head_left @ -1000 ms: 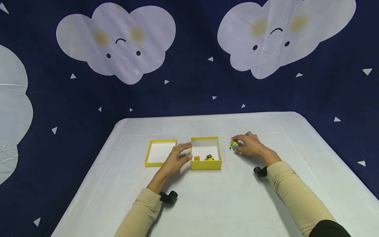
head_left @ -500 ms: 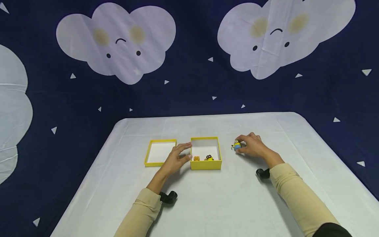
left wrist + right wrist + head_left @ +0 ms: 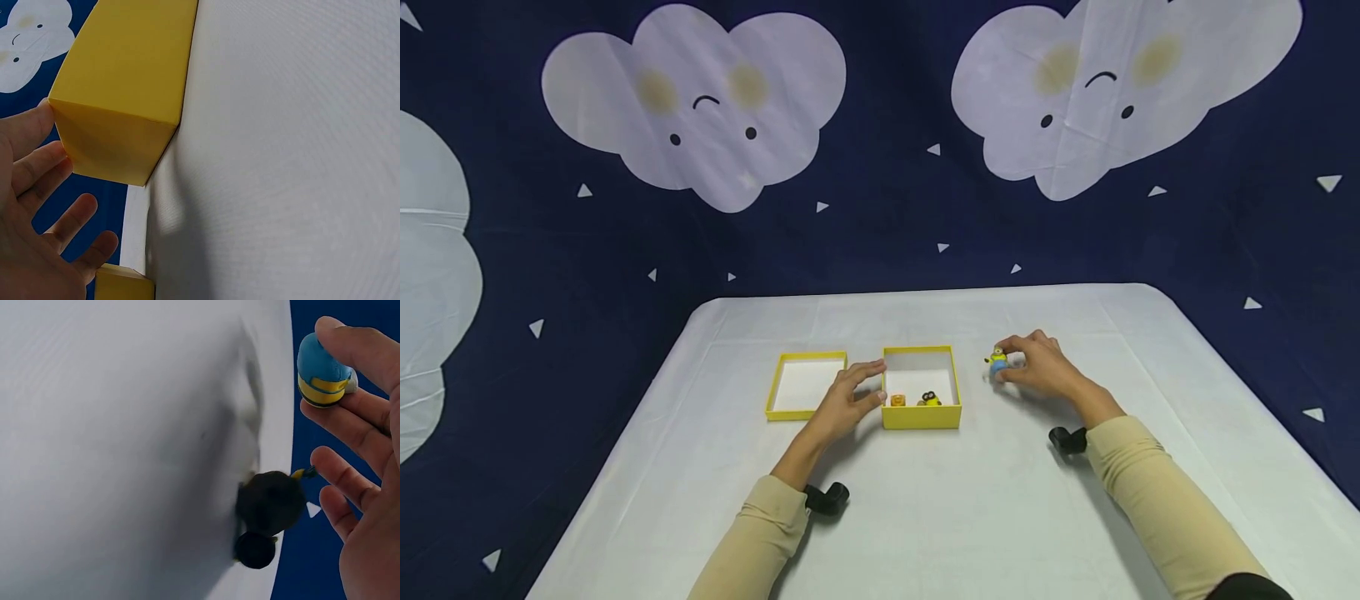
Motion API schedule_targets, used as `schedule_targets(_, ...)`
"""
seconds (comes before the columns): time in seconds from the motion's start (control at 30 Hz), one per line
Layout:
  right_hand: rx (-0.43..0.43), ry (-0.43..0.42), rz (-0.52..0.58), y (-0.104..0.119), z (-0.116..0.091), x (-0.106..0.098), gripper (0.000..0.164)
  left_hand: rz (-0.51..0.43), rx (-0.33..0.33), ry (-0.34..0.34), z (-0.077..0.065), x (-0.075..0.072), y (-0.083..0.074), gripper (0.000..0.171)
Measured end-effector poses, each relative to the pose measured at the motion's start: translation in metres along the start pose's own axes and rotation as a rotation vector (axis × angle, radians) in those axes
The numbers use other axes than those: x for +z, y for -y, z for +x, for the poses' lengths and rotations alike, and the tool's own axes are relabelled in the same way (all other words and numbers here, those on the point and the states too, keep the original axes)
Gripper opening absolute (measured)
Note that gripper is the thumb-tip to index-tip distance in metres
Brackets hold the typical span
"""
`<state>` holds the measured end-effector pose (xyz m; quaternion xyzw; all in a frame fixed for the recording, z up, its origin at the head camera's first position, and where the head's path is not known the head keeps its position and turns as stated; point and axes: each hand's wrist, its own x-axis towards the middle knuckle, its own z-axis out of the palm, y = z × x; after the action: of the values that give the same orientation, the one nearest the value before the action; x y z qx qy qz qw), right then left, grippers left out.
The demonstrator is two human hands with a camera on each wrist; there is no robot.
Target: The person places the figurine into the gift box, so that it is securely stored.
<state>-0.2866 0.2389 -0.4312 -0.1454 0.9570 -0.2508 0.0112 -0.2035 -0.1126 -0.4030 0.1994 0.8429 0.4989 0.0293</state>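
Observation:
At the right, my right hand pinches a small blue-and-yellow minion figure between thumb and fingers; the right wrist view shows this figure held above the tabletop. Beyond the fingers there, a dark round figure with a small yellow arm sits on the table, mostly hidden behind the hand in the head view. My left hand has its thumb and fingertips against the left wall of a yellow box, white inside. Inside that box lie a small orange piece and a yellow figure with black goggles.
A shallow yellow-rimmed lid lies inside up, just left of the box and partly behind the left hand. White cloth covers the table. A dark blue curtain with clouds hangs behind its far edge.
The right hand has shifted slightly right, and the minion figure it pinches has turned from tilted to upright. The left hand and the box have stayed put.

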Motion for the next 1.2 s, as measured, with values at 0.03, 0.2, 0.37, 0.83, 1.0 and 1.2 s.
schedule_targets(0.03,-0.003,-0.002,0.006,0.002,0.0,-0.001,0.053,0.0,0.001,-0.003,0.0,0.0,0.001,0.045)
schedule_targets(0.2,-0.032,-0.026,0.03,0.011,0.002,-0.004,0.052,-0.003,0.008,-0.036,0.009,0.007,0.024,0.045)
schedule_targets(0.37,-0.04,-0.018,0.076,0.023,0.002,-0.007,0.052,-0.004,0.019,-0.047,0.015,0.009,0.04,0.046)
schedule_targets(0.83,-0.083,-0.001,0.183,0.053,0.003,-0.004,0.056,0.074,0.049,-0.046,0.014,0.009,0.041,0.046)
schedule_targets(1.0,-0.117,-0.016,0.178,0.065,0.003,-0.002,0.057,0.068,0.052,-0.045,0.014,0.009,0.041,0.045)
schedule_targets(1.2,-0.161,-0.014,0.203,0.08,0.005,0.003,0.055,0.064,0.058,-0.045,0.014,0.009,0.041,0.046)
